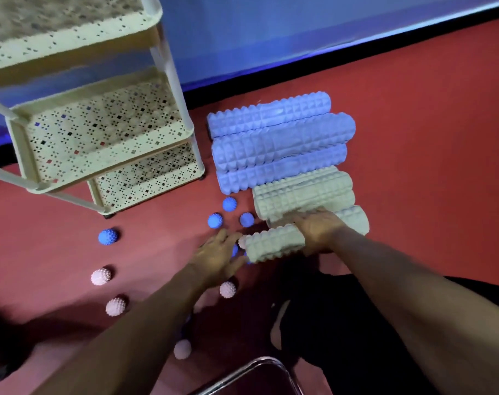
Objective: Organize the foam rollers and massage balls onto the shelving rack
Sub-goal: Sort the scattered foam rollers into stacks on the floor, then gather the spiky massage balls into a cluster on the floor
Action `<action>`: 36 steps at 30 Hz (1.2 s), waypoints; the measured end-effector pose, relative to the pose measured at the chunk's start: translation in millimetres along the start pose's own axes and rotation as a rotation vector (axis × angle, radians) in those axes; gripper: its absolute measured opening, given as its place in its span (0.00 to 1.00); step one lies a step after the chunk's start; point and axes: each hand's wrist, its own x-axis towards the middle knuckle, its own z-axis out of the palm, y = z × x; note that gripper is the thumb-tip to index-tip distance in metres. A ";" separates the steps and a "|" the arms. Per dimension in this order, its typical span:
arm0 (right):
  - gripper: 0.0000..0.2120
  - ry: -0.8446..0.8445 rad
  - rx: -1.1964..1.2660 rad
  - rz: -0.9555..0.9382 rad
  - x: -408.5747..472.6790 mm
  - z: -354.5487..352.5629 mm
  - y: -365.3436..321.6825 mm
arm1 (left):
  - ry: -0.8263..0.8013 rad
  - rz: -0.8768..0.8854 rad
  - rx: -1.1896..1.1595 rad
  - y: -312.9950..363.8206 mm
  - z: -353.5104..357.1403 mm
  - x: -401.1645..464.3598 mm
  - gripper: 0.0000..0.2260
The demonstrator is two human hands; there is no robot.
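A red floor (pixel 413 115) carries everything here. A cream perforated shelving rack (pixel 108 138) stands on it at the left, near a blue wall. Just beside the rack, three blue ridged foam rollers (pixel 279 138) lie side by side, touching one another; next to them lie cream-white foam rollers (pixel 302 192), also packed together. Spiky massage balls are scattered between rack and rollers — three blue ones (pixel 229 204) clustered close, a fourth blue ball (pixel 108 236) apart at the left. Pale pink spiky balls (pixel 101 276) lie spread out nearer the onlooker's feet — at least four.
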 end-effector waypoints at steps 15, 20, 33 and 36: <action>0.35 0.156 -0.030 0.060 34.3 41.7 67.4 | -0.005 -0.038 -0.074 -29.2 27.5 34.7 0.33; 0.29 0.304 0.082 0.056 27.1 48.2 69.2 | -0.010 -0.114 -0.060 -21.3 24.0 30.5 0.35; 0.32 0.229 0.283 -0.019 2.5 9.9 -42.9 | 0.053 -0.222 0.029 -34.1 11.0 -44.7 0.34; 0.33 0.261 0.301 -0.045 -10.5 0.5 -89.3 | 0.033 -0.289 0.017 -40.2 -7.0 -83.2 0.35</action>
